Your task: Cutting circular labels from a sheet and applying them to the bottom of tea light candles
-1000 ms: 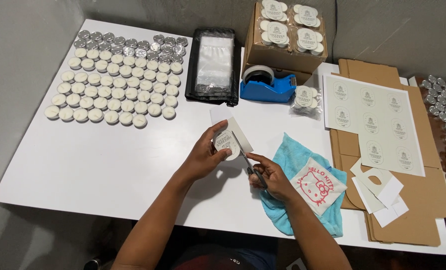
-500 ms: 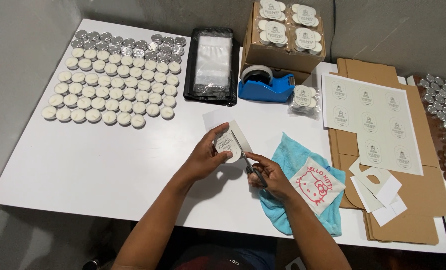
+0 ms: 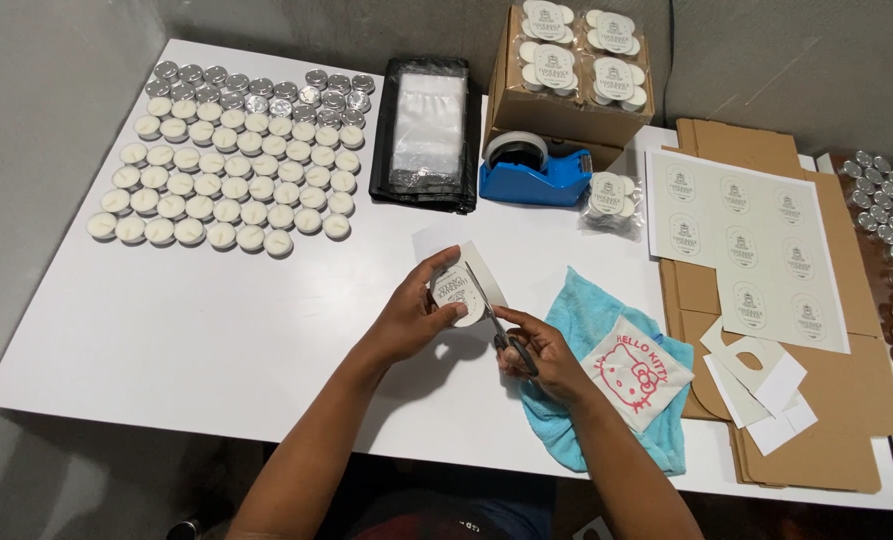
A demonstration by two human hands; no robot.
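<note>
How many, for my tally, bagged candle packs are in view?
5 packs. Four in the cardboard box at the back; one on the table beside the blue tape dispenser. More may be hidden under those four.

Rows of tealights (image 3: 229, 175), blue tape dispenser (image 3: 534, 172), black bag stack (image 3: 428, 132), blue cloth (image 3: 612, 365)

towel (image 3: 595, 318) light blue, red cartoon patch | tape dispenser (image 3: 535, 178) blue | scissors (image 3: 512, 345) apparently black-handled

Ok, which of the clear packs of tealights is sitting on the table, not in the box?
The pack of tealights just right of the blue tape dispenser; the others sit in the cardboard box.
</note>
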